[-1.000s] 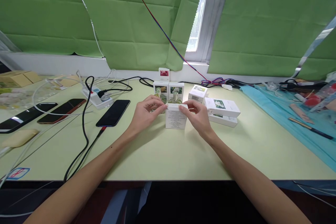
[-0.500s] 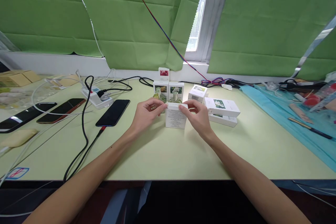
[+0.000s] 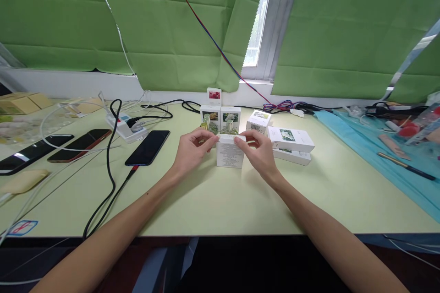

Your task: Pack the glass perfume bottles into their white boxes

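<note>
A small white box [image 3: 230,154] with printed text on its near face stands upright on the table. My left hand [image 3: 195,149] grips its top left corner between thumb and fingers. At the top right corner, my right hand [image 3: 258,150] has its thumb on the near face, fingers behind. Just beyond the box are two glass bottles, one with a yellowish top [image 3: 205,124] and one with a clear cap [image 3: 229,125]. Behind them stand white boxes with flower pictures, one [image 3: 210,113] at left and one [image 3: 236,112] at right; a box with a red picture [image 3: 214,96] rises above.
Right of my hands lie a white box [image 3: 259,120] and two stacked boxes [image 3: 292,139]. Left are a black phone [image 3: 147,147], two more phones, a power strip [image 3: 127,130] and cables. A blue sheet [image 3: 350,142] with a pen [image 3: 405,165] covers the table's right side.
</note>
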`<state>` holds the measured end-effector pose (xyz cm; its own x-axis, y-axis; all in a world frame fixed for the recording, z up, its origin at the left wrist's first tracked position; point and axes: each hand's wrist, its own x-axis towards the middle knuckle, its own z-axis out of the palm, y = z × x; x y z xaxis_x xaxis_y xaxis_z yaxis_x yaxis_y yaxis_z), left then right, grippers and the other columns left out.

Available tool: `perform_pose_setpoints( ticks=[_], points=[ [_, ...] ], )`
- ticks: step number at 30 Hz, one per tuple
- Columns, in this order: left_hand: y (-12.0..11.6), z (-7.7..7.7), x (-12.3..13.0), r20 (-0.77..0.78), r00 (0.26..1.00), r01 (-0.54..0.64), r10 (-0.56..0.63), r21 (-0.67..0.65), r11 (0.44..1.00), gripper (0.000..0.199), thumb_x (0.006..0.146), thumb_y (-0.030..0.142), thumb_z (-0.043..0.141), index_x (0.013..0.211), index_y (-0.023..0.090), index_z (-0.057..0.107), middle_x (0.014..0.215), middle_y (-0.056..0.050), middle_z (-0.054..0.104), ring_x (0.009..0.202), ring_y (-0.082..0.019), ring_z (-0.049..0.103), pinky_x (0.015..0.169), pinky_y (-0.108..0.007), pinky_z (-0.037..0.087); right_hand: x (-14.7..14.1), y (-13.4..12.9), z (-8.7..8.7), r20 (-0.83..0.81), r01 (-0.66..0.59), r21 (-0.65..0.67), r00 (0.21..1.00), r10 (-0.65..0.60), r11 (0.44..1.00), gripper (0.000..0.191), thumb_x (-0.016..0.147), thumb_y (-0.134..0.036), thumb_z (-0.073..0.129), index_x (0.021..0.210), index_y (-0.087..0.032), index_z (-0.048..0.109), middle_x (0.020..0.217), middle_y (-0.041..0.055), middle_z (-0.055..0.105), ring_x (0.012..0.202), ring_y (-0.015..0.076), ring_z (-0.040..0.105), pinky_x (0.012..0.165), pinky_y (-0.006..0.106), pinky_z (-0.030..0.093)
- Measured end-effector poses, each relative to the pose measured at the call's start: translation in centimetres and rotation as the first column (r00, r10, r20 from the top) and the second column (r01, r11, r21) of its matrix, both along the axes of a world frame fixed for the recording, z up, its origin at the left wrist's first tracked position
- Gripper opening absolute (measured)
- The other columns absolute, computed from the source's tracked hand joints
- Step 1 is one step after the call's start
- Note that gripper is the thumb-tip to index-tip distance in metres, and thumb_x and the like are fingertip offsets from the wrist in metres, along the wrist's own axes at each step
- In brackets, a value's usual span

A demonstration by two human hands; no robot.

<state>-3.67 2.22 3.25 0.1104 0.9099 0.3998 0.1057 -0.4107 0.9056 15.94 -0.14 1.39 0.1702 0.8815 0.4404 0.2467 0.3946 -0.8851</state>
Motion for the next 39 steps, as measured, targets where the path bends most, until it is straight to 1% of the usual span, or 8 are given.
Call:
perform_pose_setpoints(
  ticks=[11, 15, 20, 25, 28, 31, 35, 39],
  points=[
    [-0.1, -0.3, 0.2, -0.022, 1.000, -0.008, 0.008, 0.035, 0.999, 0.027, 0.077, 0.040, 0.079, 0.071, 0.016, 0.068, 0.075, -0.002, 0.061, 0.058, -0.010, 0.052, 0.055, -0.026, 0.042, 0.0, 0.0, -0.2, 0.023, -0.001, -0.003, 1.000, 0.001, 1.000, 0.030, 0.083, -0.051, 0.071, 0.089, -0.021, 0.071, 0.094, 0.0068, 0.074, 0.087, 0.0213, 0.067, 0.063, 0.030, 0.050],
    [-0.1, -0.3, 0.1, -0.044, 0.999, -0.005, 0.007, 0.047, 0.999, 0.025, 0.078, 0.038, 0.078, 0.071, 0.016, 0.067, 0.077, -0.002, 0.061, 0.060, -0.011, 0.054, 0.056, -0.026, 0.044, -0.1, -0.1, -0.3, 0.004, -0.028, 0.002, 1.000, 0.028, 1.000, 0.032, 0.085, -0.053, 0.069, 0.088, -0.021, 0.071, 0.091, 0.0067, 0.073, 0.086, 0.0214, 0.066, 0.060, 0.029, 0.050],
    [-0.1, 0.0, -0.2, -0.109, 0.994, 0.014, -0.006, 0.069, 0.998, 0.026, 0.079, 0.038, 0.075, 0.071, 0.016, 0.066, 0.079, -0.003, 0.061, 0.063, -0.012, 0.054, 0.059, -0.026, 0.045, -0.1, -0.1, -0.2, -0.005, -0.043, -0.009, 0.999, 0.043, 0.999, 0.034, 0.086, -0.055, 0.067, 0.087, -0.021, 0.071, 0.090, 0.0069, 0.073, 0.085, 0.0219, 0.067, 0.054, 0.028, 0.049],
    [0.2, 0.4, -0.7, -0.208, 0.978, 0.046, -0.027, 0.088, 0.995, 0.026, 0.081, 0.040, 0.073, 0.072, 0.017, 0.064, 0.079, -0.003, 0.061, 0.066, -0.013, 0.054, 0.060, -0.027, 0.044, -0.2, 0.0, -0.3, -0.013, -0.053, -0.009, 0.999, 0.053, 0.999, 0.034, 0.086, -0.055, 0.067, 0.088, -0.021, 0.070, 0.090, 0.0064, 0.073, 0.084, 0.0214, 0.068, 0.053, 0.027, 0.050],
    [0.3, 0.7, -0.8, -0.231, 0.972, 0.056, -0.032, 0.098, 0.994, 0.026, 0.082, 0.040, 0.072, 0.072, 0.018, 0.064, 0.078, -0.003, 0.061, 0.067, -0.013, 0.055, 0.060, -0.027, 0.043, -0.2, 0.1, -0.5, 0.000, -0.052, -0.007, 0.999, 0.052, 0.999, 0.036, 0.086, -0.056, 0.067, 0.090, -0.021, 0.071, 0.091, 0.0067, 0.073, 0.086, 0.0219, 0.068, 0.053, 0.027, 0.050],
    [0.1, 0.7, -0.6, -0.205, 0.978, 0.057, -0.042, 0.070, 0.996, 0.030, 0.082, 0.043, 0.073, 0.069, 0.018, 0.062, 0.072, -0.001, 0.059, 0.062, -0.012, 0.052, 0.058, -0.027, 0.041, -0.1, 0.1, -0.5, 0.007, -0.049, -0.008, 0.999, 0.049, 0.999, 0.036, 0.086, -0.056, 0.067, 0.091, -0.021, 0.071, 0.092, 0.0072, 0.073, 0.087, 0.0222, 0.069, 0.053, 0.027, 0.050],
    [0.0, 0.2, -0.1, -0.156, 0.985, 0.067, -0.068, -0.011, 0.998, 0.040, 0.085, 0.051, 0.070, 0.065, 0.018, 0.059, 0.061, 0.000, 0.055, 0.057, -0.012, 0.050, 0.057, -0.027, 0.039, -0.1, 0.1, -0.5, 0.007, -0.054, -0.014, 0.999, 0.054, 0.998, 0.035, 0.086, -0.056, 0.067, 0.090, -0.021, 0.070, 0.092, 0.0070, 0.073, 0.087, 0.0223, 0.069, 0.054, 0.027, 0.051],
    [0.1, -0.2, 0.1, -0.070, 0.990, 0.114, -0.121, -0.092, 0.989, 0.048, 0.087, 0.056, 0.069, 0.061, 0.018, 0.054, 0.059, 0.000, 0.051, 0.057, -0.013, 0.050, 0.057, -0.029, 0.040, -0.2, 0.0, -0.4, 0.013, -0.057, -0.008, 0.998, 0.058, 0.998, 0.035, 0.086, -0.056, 0.067, 0.090, -0.021, 0.070, 0.092, 0.0072, 0.074, 0.087, 0.0226, 0.069, 0.053, 0.027, 0.051]
  ],
)
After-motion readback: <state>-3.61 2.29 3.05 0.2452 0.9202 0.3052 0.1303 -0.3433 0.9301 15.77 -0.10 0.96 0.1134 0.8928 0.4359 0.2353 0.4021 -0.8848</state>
